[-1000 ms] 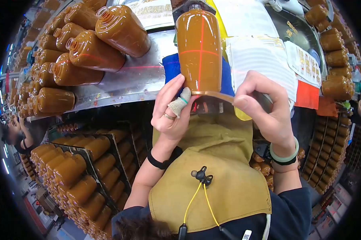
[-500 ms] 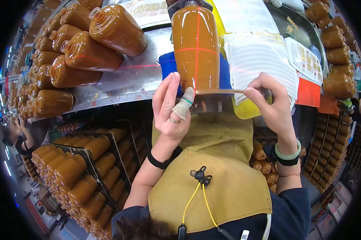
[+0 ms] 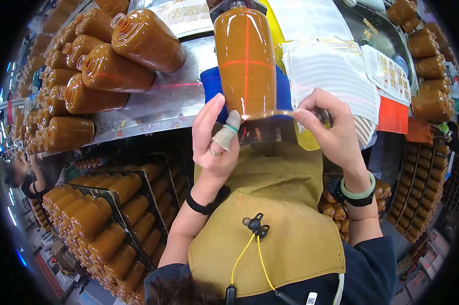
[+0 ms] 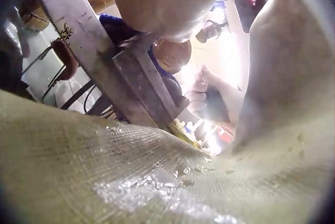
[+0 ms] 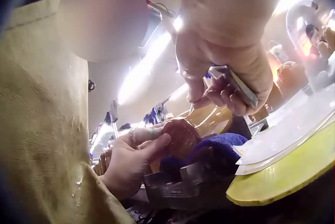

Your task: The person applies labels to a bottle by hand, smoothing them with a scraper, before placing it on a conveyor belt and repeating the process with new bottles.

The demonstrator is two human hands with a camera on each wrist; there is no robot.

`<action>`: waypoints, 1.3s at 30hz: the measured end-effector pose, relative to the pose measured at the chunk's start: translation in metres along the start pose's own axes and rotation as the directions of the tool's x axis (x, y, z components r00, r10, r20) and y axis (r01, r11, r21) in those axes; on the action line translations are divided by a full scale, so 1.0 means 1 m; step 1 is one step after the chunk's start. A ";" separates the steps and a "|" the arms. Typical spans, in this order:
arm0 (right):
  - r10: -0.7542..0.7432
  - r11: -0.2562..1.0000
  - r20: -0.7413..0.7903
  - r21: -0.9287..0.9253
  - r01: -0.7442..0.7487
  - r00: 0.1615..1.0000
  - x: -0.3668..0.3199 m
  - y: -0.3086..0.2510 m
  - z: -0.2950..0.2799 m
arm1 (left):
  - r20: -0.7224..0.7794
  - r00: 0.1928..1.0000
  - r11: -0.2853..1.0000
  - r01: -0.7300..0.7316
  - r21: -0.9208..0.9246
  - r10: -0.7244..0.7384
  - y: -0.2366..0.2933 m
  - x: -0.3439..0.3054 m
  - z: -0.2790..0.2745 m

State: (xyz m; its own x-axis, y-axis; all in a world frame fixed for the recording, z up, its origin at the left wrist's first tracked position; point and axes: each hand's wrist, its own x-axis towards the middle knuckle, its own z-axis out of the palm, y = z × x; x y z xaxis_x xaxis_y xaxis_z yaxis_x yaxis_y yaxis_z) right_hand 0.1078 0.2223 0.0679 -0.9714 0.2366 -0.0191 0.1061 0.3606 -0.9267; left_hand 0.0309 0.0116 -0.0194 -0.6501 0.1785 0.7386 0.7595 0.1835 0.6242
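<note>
A glossy brown bottle [image 3: 246, 61] lies on blue padding [image 3: 211, 84], its neck pointing away and red light lines crossing it. My left hand [image 3: 217, 140] touches the bottle's base edge, with a cloth cover on one finger and other fingers extended. From that edge a thin brownish strip [image 3: 283, 113] runs right, slightly bowed; my right hand [image 3: 331, 129] pinches its far end between thumb and forefinger. In the right wrist view, my right hand [image 5: 225, 41] also holds a flat greyish piece [image 5: 238, 85] in its curled fingers. The left wrist view shows the bottle's round base [image 4: 172, 55].
More brown bottles [image 3: 117, 68] lie grouped at left on the metal table [image 3: 173, 99]. White striped sheets [image 3: 331, 76], a yellow sheet [image 3: 307, 140] and a red piece [image 3: 392, 118] are at right. Racks of bottles [image 3: 107, 218] stand below left.
The strip went from bowed to pulled nearly straight, and is now slightly bowed again. My right hand moved outward, then back toward the bottle. My left hand stays at the base edge.
</note>
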 end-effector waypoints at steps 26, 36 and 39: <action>0.042 0.999 0.047 -0.010 -0.042 0.998 0.007 -0.005 0.007 | 0.046 0.986 0.955 -0.168 0.244 0.162 0.017 0.018 0.003; 0.064 0.998 0.073 0.018 -0.065 0.995 0.012 -0.008 0.014 | -0.057 0.998 1.000 -0.019 0.007 0.019 0.000 0.002 0.002; 0.051 0.999 0.055 0.012 -0.052 0.997 0.011 -0.005 0.015 | -0.001 1.000 0.970 0.003 0.241 -0.002 0.016 0.007 0.000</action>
State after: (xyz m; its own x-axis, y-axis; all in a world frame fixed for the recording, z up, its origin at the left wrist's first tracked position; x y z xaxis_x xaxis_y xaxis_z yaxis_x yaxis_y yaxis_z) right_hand 0.0929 0.2095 0.0668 -0.9749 0.2046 -0.0874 0.1539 0.3365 -0.9290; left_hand 0.0387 0.0154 -0.0040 -0.6518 0.1769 0.7375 0.7295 0.4119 0.5460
